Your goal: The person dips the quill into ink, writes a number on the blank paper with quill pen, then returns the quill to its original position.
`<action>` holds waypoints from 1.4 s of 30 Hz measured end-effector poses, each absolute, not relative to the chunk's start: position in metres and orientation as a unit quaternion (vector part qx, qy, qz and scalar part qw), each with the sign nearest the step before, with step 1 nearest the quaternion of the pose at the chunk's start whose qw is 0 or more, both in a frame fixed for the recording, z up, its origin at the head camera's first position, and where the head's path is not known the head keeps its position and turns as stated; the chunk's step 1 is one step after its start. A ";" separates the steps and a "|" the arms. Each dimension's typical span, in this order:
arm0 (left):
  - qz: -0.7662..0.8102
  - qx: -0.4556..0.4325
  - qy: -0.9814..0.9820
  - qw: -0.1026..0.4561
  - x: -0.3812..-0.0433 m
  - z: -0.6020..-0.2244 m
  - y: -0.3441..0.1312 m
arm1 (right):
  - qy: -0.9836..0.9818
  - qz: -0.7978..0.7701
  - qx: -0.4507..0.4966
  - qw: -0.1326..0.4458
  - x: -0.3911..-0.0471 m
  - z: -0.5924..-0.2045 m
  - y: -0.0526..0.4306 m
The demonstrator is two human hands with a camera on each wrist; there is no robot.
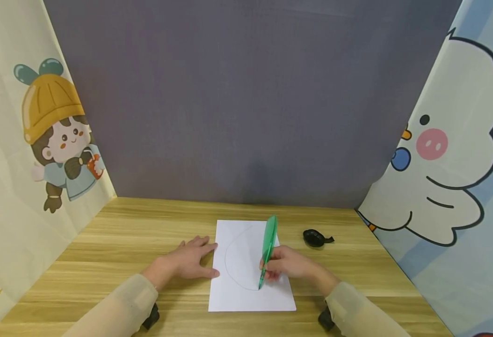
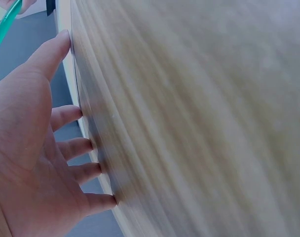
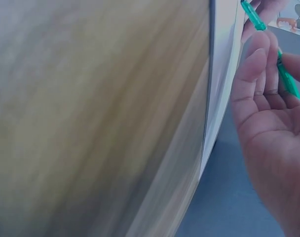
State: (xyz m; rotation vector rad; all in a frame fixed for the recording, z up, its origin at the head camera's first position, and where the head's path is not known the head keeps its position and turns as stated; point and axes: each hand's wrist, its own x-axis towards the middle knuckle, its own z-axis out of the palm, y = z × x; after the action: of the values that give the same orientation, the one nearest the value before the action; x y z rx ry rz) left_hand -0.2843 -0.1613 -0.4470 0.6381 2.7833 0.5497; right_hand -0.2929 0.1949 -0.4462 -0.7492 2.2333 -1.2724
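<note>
A white sheet of paper (image 1: pixel 240 300) lies on the wooden table, carrying a thin curved pencil-like line (image 1: pixel 225 259) that bows out to the left. My right hand (image 1: pixel 286 263) pinches a green feather-shaped pen (image 1: pixel 269 238) between thumb and fingers, its tip at the lower end of that line. In the right wrist view, the pen's green barrel (image 3: pixel 253 16) runs past the curled fingers. Spread fingers of my left hand (image 1: pixel 189 260) rest at the sheet's left edge, thumb and index tips right on it. The left wrist view shows this hand's fingertips (image 2: pixel 93 168) pressing down.
A small black object with a short tail (image 1: pixel 314 238) lies right of the paper. Behind the table (image 1: pixel 145 224) stands a dark grey panel (image 1: pixel 238 103). Printed cartoon curtains flank it, with a child in a yellow hat (image 1: pixel 53 110) on the left and a white figure (image 1: pixel 469 117) on the right.
</note>
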 end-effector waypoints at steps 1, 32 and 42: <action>0.189 0.217 0.951 0.116 -0.284 -0.447 -0.161 | 0.812 -0.462 -0.272 0.229 -0.293 -0.446 0.196; 0.192 0.212 0.952 0.113 -0.284 -0.448 -0.160 | 0.822 -0.460 -0.257 0.213 -0.301 -0.445 0.221; 0.190 0.214 0.951 0.115 -0.285 -0.449 -0.160 | 0.827 -0.463 -0.246 0.203 -0.304 -0.444 0.227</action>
State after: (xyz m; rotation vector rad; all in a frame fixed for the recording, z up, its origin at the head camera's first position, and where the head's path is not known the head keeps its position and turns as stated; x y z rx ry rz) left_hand -0.2853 -0.1602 -0.4486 0.6273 2.7879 0.5581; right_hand -0.3041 0.2266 -0.4444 -0.6874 2.3061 -1.2931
